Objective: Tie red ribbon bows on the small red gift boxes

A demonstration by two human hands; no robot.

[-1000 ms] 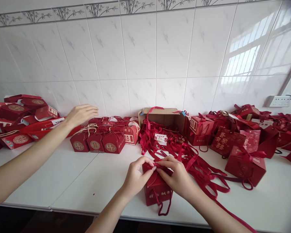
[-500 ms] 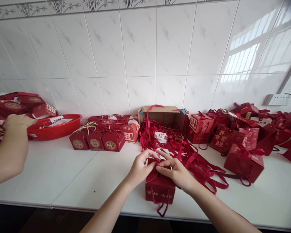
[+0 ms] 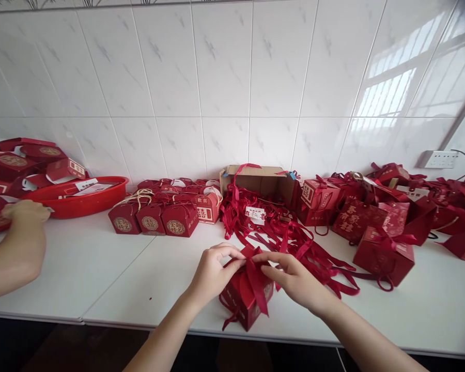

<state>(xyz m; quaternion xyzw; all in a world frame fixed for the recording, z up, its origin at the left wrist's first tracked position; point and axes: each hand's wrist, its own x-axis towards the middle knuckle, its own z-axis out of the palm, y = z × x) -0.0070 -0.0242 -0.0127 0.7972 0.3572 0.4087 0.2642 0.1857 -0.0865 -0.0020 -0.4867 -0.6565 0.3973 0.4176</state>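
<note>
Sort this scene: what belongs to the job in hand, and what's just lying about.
Belongs:
red box, with the left hand and right hand at its top
red ribbon on it
probably the loose ribbons behind it

Likely just lying about:
red basin, away from these hands
white socket panel by the wall
red speck on the table

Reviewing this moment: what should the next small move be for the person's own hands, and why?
Probably to draw the red ribbon snug with the right hand while the left hand steadies the top. Both hands' fingertips are at the ribbon on top of the red box, and a ribbon tail hangs down its side. Whether the knot is already tight cannot be seen.
</note>
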